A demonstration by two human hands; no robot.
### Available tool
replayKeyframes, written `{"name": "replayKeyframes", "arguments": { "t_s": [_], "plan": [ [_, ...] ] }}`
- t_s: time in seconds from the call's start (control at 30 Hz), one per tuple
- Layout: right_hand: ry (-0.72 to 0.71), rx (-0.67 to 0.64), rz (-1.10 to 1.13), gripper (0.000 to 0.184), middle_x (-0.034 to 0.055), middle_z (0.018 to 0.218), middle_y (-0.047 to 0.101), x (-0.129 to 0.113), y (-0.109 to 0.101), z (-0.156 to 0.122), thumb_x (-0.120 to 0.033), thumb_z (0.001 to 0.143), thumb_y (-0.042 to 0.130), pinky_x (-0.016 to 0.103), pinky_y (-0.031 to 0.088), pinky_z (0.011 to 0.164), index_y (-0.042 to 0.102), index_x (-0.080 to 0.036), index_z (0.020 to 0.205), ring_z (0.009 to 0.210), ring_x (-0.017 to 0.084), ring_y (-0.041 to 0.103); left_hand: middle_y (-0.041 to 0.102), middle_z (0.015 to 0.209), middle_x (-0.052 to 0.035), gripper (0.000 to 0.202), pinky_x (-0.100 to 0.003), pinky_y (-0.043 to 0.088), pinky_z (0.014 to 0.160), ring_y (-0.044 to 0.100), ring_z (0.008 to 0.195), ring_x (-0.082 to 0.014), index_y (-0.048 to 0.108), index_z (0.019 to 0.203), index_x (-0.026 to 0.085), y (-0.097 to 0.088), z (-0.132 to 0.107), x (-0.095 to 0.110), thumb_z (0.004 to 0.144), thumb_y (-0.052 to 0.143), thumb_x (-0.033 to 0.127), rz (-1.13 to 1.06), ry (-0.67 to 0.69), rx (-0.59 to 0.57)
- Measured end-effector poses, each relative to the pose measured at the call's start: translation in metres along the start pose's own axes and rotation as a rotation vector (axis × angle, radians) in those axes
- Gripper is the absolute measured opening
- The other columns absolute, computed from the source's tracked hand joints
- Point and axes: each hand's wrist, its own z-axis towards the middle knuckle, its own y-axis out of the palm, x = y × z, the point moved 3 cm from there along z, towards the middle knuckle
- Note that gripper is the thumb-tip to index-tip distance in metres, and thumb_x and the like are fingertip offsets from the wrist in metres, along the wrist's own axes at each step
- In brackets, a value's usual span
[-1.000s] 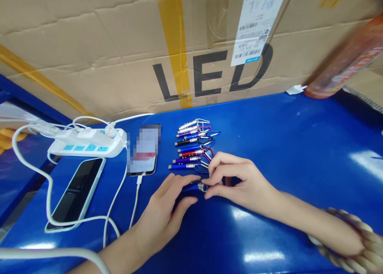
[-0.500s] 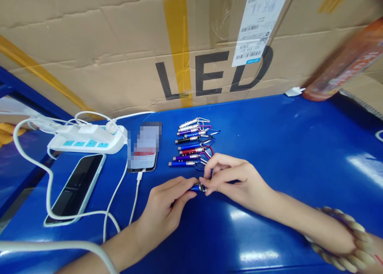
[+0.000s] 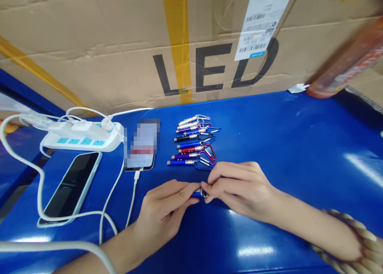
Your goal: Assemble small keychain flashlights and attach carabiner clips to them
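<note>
The left hand (image 3: 167, 206) pinches a blue tube (image 3: 196, 193) over the middle of the blue table (image 3: 287, 142), and the right hand (image 3: 243, 186) pinches narrowly at its metal end. The work on this piece seems unfinished; whether the penlights (image 3: 189, 145) lying in a row just beyond are done, one cannot tell.

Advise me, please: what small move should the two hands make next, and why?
Perhaps the left hand should hold the blue piece steady while the right hand gently works its silvery end. The left hand pinches the blue body, and the right hand is already at that end, partly covering it. Whether the end is loose cannot be seen.
</note>
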Motion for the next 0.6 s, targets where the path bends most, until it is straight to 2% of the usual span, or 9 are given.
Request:
{"name": "replayKeyframes", "arguments": {
  "t_s": [0.2, 0.37, 0.43, 0.6],
  "plan": [
    [0.015, -0.016, -0.015, 0.020, -0.0015, 0.064, 0.057, -0.004, 0.000, -0.003, -0.017, 0.085, 0.056, 0.019, 0.033, 0.046, 0.064, -0.017, 0.066, 0.053, 0.006, 0.051, 0.072, 0.077, -0.0081, 0.015, -0.022, 0.052, 0.052, 0.062, 0.059, -0.0124, 0.064, 0.094, 0.012, -0.002, 0.003, 0.003, 0.086, 0.052, 0.006, 0.071, 0.099, -0.006],
    [0.034, 0.067, -0.046, 0.020, -0.0007, 0.061, 0.054, -0.012, 0.003, -0.005, -0.014, 0.083, 0.056, 0.021, 0.029, 0.042, 0.061, -0.014, 0.064, 0.047, 0.006, 0.044, 0.072, 0.081, -0.0062, 0.018, -0.023, 0.054, 0.054, 0.062, 0.061, -0.0117, 0.063, 0.094, 0.014, -0.006, 0.001, 0.006, 0.085, 0.053, 0.004, 0.184, 0.162, 0.024],
    [0.110, 0.087, 0.014, 0.020, -0.0012, 0.061, 0.053, -0.015, 0.005, -0.005, -0.016, 0.082, 0.059, 0.020, 0.029, 0.041, 0.058, -0.014, 0.062, 0.047, 0.005, 0.044, 0.073, 0.084, -0.0057, 0.019, -0.023, 0.055, 0.058, 0.064, 0.066, -0.0122, 0.064, 0.096, 0.014, -0.007, -0.001, 0.006, 0.082, 0.056, 0.002, 0.229, 0.179, 0.011],
    [0.458, 0.057, 0.278, 0.027, -0.0030, 0.057, 0.048, -0.009, 0.014, -0.004, -0.018, 0.076, 0.063, 0.014, 0.033, 0.040, 0.048, -0.014, 0.054, 0.043, 0.003, 0.041, 0.073, 0.085, -0.0042, 0.022, -0.023, 0.055, 0.062, 0.062, 0.069, -0.0125, 0.065, 0.098, 0.014, -0.004, -0.005, 0.001, 0.080, 0.060, 0.002, 0.274, 0.159, 0.000]
  ]
}}
